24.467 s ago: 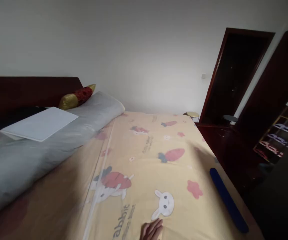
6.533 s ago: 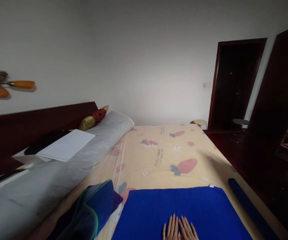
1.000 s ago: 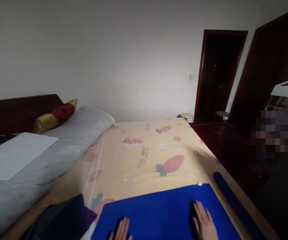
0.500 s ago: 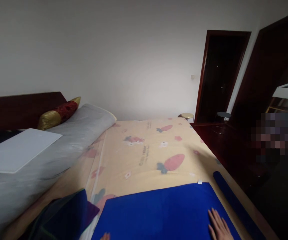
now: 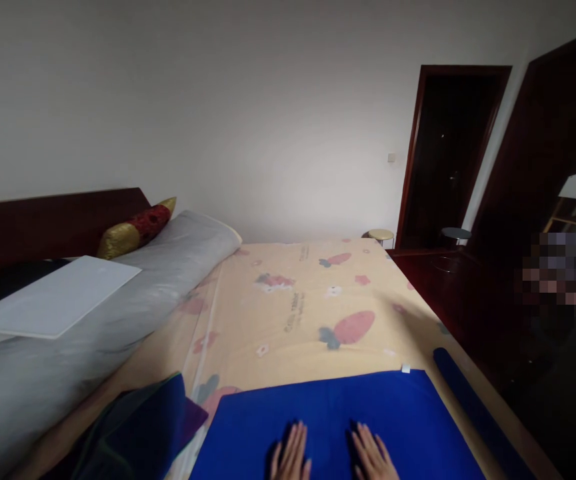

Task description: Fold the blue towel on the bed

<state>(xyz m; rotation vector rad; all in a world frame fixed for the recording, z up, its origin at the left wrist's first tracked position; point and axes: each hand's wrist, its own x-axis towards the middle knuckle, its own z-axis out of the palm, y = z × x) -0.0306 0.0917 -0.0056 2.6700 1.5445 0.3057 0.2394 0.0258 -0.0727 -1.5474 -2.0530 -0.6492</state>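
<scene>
A blue cloth (image 5: 328, 407) lies spread on the bed, with a small white tag (image 5: 406, 368) at its far edge. My left hand (image 5: 291, 455) rests flat on it with fingers stretched out. To its right, my right hand (image 5: 372, 453) also lies palm down on the cloth, fingers extended and slightly apart. Neither hand holds anything. The near part of the cloth runs out of view. A narrow rolled or folded blue strip (image 5: 473, 407) lies along the bed's right edge. Left of the cloth sits a heap of dark blue and purple fabric (image 5: 143, 423).
The bed (image 5: 288, 353) has a yellow sheet with a carrot print. A grey rolled mattress or quilt (image 5: 168, 267), a white board (image 5: 63, 300) and a red-gold pillow (image 5: 141, 228) lie left. Two stools (image 5: 381, 235) stand near the door (image 5: 455, 160). Someone, blurred out, is at the right.
My right hand has moved left from the cloth's right side to its middle. My left hand has come further into view, moving right and forward. The camera has shifted slightly.
</scene>
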